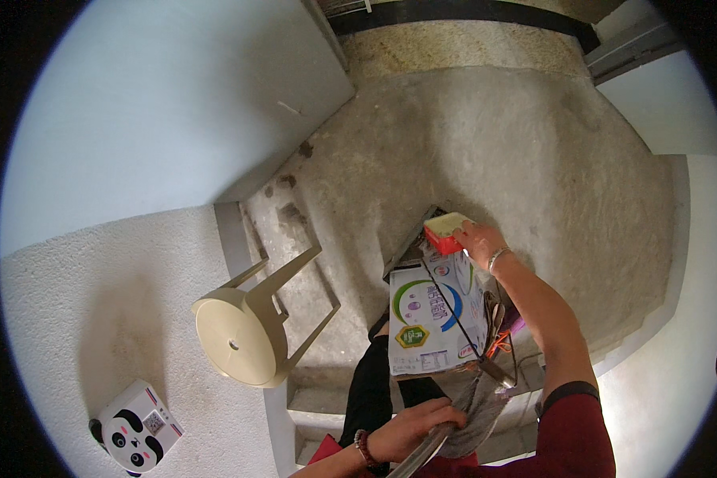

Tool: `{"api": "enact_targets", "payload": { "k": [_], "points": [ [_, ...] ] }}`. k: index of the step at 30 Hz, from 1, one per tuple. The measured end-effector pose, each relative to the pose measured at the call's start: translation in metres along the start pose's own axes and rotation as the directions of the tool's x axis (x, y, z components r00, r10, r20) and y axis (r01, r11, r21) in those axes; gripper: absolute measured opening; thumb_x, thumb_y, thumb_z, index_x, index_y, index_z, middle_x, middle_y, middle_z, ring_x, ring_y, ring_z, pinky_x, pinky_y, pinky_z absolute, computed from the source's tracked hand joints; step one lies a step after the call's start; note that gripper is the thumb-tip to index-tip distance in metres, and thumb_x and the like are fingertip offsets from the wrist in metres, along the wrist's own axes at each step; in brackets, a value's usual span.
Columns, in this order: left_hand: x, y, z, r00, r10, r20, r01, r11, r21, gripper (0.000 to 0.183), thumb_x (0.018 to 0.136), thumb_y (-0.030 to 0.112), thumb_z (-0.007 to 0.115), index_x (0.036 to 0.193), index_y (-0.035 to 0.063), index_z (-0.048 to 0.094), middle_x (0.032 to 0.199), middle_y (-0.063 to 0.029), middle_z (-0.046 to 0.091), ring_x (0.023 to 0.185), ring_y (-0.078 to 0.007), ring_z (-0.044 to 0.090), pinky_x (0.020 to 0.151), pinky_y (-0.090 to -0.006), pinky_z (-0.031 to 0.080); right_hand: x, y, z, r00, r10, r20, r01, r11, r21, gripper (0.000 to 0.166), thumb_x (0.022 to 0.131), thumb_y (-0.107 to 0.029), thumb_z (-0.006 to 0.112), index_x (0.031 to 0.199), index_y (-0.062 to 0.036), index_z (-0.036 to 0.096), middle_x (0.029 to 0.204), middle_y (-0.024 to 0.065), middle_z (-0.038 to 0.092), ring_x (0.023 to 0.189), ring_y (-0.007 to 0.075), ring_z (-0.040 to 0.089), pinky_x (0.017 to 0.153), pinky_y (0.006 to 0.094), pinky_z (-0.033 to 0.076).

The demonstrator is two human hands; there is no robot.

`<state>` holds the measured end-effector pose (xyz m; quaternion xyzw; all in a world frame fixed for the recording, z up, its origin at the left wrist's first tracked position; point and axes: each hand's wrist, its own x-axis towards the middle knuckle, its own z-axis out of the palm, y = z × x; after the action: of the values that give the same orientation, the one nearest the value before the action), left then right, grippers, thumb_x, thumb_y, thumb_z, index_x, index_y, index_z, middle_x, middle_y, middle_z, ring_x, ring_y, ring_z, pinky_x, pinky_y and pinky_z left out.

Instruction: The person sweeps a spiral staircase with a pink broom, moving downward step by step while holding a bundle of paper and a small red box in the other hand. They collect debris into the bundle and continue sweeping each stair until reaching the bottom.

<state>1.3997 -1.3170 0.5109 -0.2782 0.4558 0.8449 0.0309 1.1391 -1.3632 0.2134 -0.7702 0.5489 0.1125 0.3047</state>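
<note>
My right hand (480, 241) grips the near right edge of a red box with a pale yellow top (445, 230). That box sits at the far end of a white printed cardboard carton (418, 316), partly hidden by my fingers. My left hand (424, 427) is closed around a grey, tube-like handle (424, 449) below the carton. A thin dark rod (445, 299) crosses the carton's top and meets a metal cylinder (497, 371) near its lower right corner. A grey cloth-like thing (472, 418) hangs beside my left hand. Orange cord (502, 342) lies at the carton's right side.
A beige plastic stool (236, 340) stands left of the carton by the wall. Concrete steps (316, 400) descend below the landing, under my legs. A panda-shaped box (134, 439) is on the lower left wall. A pale blue panel (173, 107) stands at upper left; concrete floor (496, 131) extends ahead.
</note>
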Motion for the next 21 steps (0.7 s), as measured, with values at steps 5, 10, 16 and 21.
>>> {"api": "enact_targets", "payload": {
  "k": [5, 10, 16, 21],
  "points": [
    [-0.003, 0.001, -0.006, 1.000, 0.003, 0.008, -0.003, 1.000, -0.002, 0.027, 0.089, 0.014, 0.058, 0.116, 0.0137, 0.054, 0.102, -0.0101, 0.054, 0.093, -0.0284, 0.057, 0.079, -0.0353, 0.045, -0.009, 0.010, 0.022, 0.999, 0.016, 0.041, -0.016, 1.000, -0.019, 0.032, 0.082, -0.010, 0.060, 0.114, -0.0100, 0.056, 0.106, 0.0133, 0.058, 0.096, 0.0328, 0.063, 0.077, 0.0408, 0.055],
    [-0.001, -0.001, -0.005, 1.000, 0.009, 0.019, -0.009, 1.000, -0.007, 0.028, 0.089, 0.014, 0.058, 0.116, 0.0141, 0.054, 0.103, -0.0101, 0.054, 0.094, -0.0287, 0.056, 0.080, -0.0350, 0.045, -0.015, 0.016, 0.039, 0.999, 0.045, -0.014, -0.045, 0.999, -0.011, 0.034, 0.082, -0.011, 0.061, 0.116, -0.0111, 0.056, 0.113, 0.0157, 0.055, 0.094, 0.0334, 0.063, 0.076, 0.0411, 0.056],
    [0.010, 0.001, -0.003, 1.000, -0.010, 0.019, 0.010, 1.000, 0.001, 0.025, 0.089, 0.016, 0.058, 0.114, 0.0133, 0.056, 0.103, -0.0099, 0.054, 0.093, -0.0277, 0.056, 0.080, -0.0345, 0.045, -0.022, 0.033, 0.027, 0.965, 0.242, 0.101, -0.259, 0.943, 0.211, 0.052, 0.077, -0.018, 0.070, 0.126, -0.0106, 0.053, 0.125, 0.0184, 0.052, 0.104, 0.0372, 0.060, 0.089, 0.0440, 0.052],
    [0.016, 0.008, -0.006, 1.000, -0.022, 0.020, 0.022, 1.000, -0.011, 0.028, 0.085, 0.012, 0.060, 0.114, 0.0125, 0.056, 0.103, -0.0097, 0.054, 0.093, -0.0269, 0.056, 0.081, -0.0336, 0.044, -0.033, 0.056, 0.012, 0.885, 0.448, 0.128, -0.440, 0.713, 0.546, 0.063, 0.072, -0.023, 0.073, 0.129, -0.0080, 0.051, 0.123, 0.0202, 0.054, 0.109, 0.0378, 0.058, 0.093, 0.0427, 0.049]
  ]
}}
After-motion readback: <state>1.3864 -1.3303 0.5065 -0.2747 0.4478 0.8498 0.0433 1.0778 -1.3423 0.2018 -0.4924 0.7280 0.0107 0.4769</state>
